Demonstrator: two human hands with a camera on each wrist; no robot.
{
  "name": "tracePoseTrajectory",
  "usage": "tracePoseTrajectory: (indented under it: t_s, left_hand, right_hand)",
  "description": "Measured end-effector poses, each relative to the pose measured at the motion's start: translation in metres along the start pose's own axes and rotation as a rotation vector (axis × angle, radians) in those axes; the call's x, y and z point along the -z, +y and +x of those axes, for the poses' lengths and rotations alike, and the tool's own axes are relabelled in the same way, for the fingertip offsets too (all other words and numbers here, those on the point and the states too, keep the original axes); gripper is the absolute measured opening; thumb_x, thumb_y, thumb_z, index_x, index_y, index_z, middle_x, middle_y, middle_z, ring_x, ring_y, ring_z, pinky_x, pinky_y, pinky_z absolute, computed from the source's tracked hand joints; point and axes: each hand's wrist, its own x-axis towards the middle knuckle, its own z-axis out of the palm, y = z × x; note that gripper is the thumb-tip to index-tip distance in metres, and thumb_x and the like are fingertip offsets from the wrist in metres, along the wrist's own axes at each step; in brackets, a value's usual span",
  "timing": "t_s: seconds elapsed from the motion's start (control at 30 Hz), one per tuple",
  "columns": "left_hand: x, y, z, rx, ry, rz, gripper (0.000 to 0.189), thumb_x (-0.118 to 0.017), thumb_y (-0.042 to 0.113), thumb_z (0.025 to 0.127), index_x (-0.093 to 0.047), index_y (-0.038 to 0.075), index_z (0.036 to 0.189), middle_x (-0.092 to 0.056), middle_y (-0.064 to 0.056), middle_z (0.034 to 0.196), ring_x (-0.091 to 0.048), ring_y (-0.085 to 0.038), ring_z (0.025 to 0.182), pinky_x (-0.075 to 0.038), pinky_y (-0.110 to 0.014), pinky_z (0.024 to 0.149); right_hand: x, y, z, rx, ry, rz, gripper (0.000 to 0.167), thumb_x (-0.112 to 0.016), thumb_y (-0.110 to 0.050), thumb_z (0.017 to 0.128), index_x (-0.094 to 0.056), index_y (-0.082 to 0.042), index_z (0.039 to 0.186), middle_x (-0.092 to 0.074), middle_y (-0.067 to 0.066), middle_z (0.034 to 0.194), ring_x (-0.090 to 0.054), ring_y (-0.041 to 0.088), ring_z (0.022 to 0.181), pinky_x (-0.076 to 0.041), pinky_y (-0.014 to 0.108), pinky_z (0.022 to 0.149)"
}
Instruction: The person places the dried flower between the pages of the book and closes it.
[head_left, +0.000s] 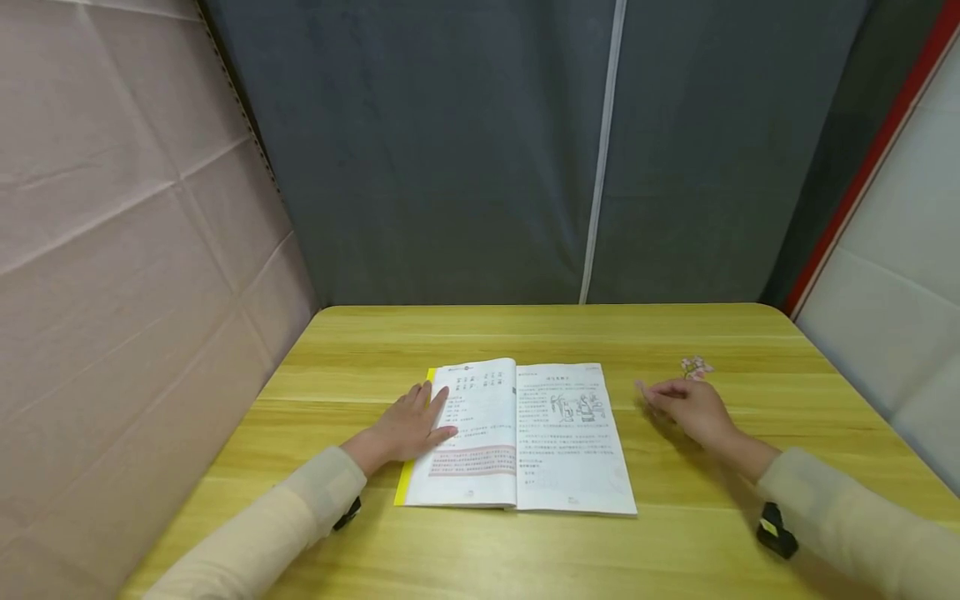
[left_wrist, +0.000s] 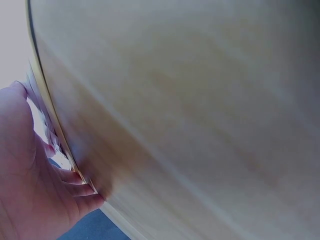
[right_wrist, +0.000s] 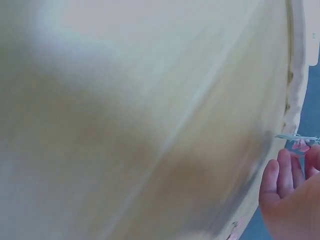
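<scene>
An open book (head_left: 570, 483) with printed text and a line drawing on its right page lies on the table. My left hand (head_left: 408, 425) rests on the outer side of its left page, fingers spread; in the left wrist view the left hand (left_wrist: 45, 190) is at the table's surface by the book's edge. To the right of the book, my right hand (head_left: 693, 412) pinches a small, thin, pale piece with pink on it (right_wrist: 301, 145) between thumb and fingers, above the table. Just beyond that hand lies a pink flower-shaped piece (head_left: 696, 365), partly hidden behind it.
The wood-grain table (head_left: 480, 558) reaches back to a dark grey curtain (head_left: 450, 167). Pale fabric walls (head_left: 135, 250) stand at the left and right sides. A yellow cover edge (head_left: 403, 483) shows under the book's left pages. Dark bands (head_left: 776, 533) sit at both wrists.
</scene>
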Motion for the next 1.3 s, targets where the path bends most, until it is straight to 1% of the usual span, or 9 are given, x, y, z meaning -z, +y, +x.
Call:
tracePoseTrajectory:
  t_s: [0.13,0.2,0.3,0.47,0.57,0.8,0.93,1.03,1.3]
  left_hand:
    - [0.0,0.0,-0.001,0.0,-0.002,-0.005,0.078,-0.036,0.056,0.101,-0.022,0.0,0.153,-0.022,-0.033,0.151,-0.024,-0.045,0.139,-0.028,-0.052,0.109]
    - [0.0,0.0,-0.001,0.0,0.001,-0.004,0.078,-0.035,0.057,0.1,-0.022,0.0,0.153,-0.022,-0.033,0.151,-0.024,-0.045,0.138,-0.028,-0.052,0.109]
    - [0.0,0.0,-0.001,-0.004,-0.002,0.013,0.079,-0.033,0.058,0.1,-0.021,0.001,0.154,-0.021,-0.032,0.151,-0.024,-0.045,0.139,-0.028,-0.052,0.109]
    - [-0.002,-0.001,-0.001,-0.007,0.005,0.017,0.08,-0.033,0.058,0.1,-0.021,0.001,0.154,-0.022,-0.032,0.151,-0.025,-0.044,0.138,-0.029,-0.052,0.108]
    - [-0.002,-0.001,-0.001,-0.003,0.005,0.016,0.079,-0.033,0.059,0.1,-0.021,0.001,0.154,-0.022,-0.032,0.151,-0.025,-0.044,0.138,-0.03,-0.052,0.108]
    - [0.002,0.001,-0.002,0.008,-0.014,-0.002,0.079,-0.033,0.058,0.1,-0.019,0.002,0.154,-0.019,-0.031,0.153,-0.021,-0.044,0.14,-0.026,-0.052,0.11]
    - [0.002,0.003,-0.001,0.017,-0.026,-0.013,0.08,-0.032,0.059,0.1,-0.018,0.003,0.155,-0.017,-0.03,0.154,-0.019,-0.043,0.141,-0.025,-0.052,0.111]
    - [0.001,0.004,0.001,0.02,-0.032,-0.01,0.08,-0.032,0.06,0.1,-0.018,0.004,0.155,-0.017,-0.03,0.154,-0.018,-0.043,0.141,-0.025,-0.052,0.111]
    - [-0.001,0.005,0.003,0.011,-0.018,0.008,0.081,-0.03,0.061,0.1,-0.018,0.003,0.155,-0.018,-0.03,0.154,-0.02,-0.043,0.141,-0.026,-0.052,0.11]
  right_hand:
    - [-0.008,-0.012,0.002,-0.051,-0.038,0.161,0.038,-0.063,-0.023,0.097,-0.064,0.011,0.113,-0.071,0.012,0.102,-0.065,0.004,0.083,-0.054,0.026,0.074]
    - [-0.013,-0.017,0.003,-0.07,-0.057,0.22,0.037,-0.063,-0.021,0.097,-0.062,0.011,0.114,-0.071,0.012,0.102,-0.065,0.005,0.084,-0.055,0.028,0.077]
    - [-0.021,-0.024,0.004,-0.091,-0.071,0.298,0.037,-0.064,-0.019,0.096,-0.061,0.012,0.115,-0.07,0.011,0.1,-0.066,0.008,0.083,-0.055,0.031,0.077]
    - [-0.036,-0.037,0.008,-0.141,-0.075,0.401,0.034,-0.068,-0.014,0.093,-0.063,0.011,0.114,-0.071,0.004,0.094,-0.066,0.01,0.078,-0.056,0.029,0.074]
    - [-0.046,-0.046,0.01,-0.179,-0.088,0.405,0.032,-0.069,-0.015,0.092,-0.064,0.009,0.114,-0.07,0.002,0.093,-0.064,0.01,0.076,-0.055,0.029,0.071]
    - [-0.072,-0.064,0.014,-0.23,-0.128,0.451,0.029,-0.07,-0.014,0.091,-0.065,0.005,0.112,-0.068,0.006,0.089,-0.06,0.011,0.069,-0.053,0.026,0.064]
    - [-0.088,-0.07,0.015,-0.256,-0.128,0.411,0.028,-0.073,-0.016,0.089,-0.067,0.003,0.108,-0.067,0.005,0.086,-0.059,0.011,0.065,-0.052,0.025,0.06]
    - [-0.1,-0.072,0.016,-0.26,-0.127,0.369,0.025,-0.074,-0.015,0.088,-0.068,0.003,0.105,-0.067,0.006,0.083,-0.057,0.011,0.062,-0.052,0.024,0.058]
    - [-0.122,-0.078,0.015,-0.264,-0.108,0.358,0.015,-0.074,-0.006,0.085,-0.068,0.004,0.094,-0.064,0.008,0.072,-0.057,0.011,0.057,-0.051,0.024,0.053]
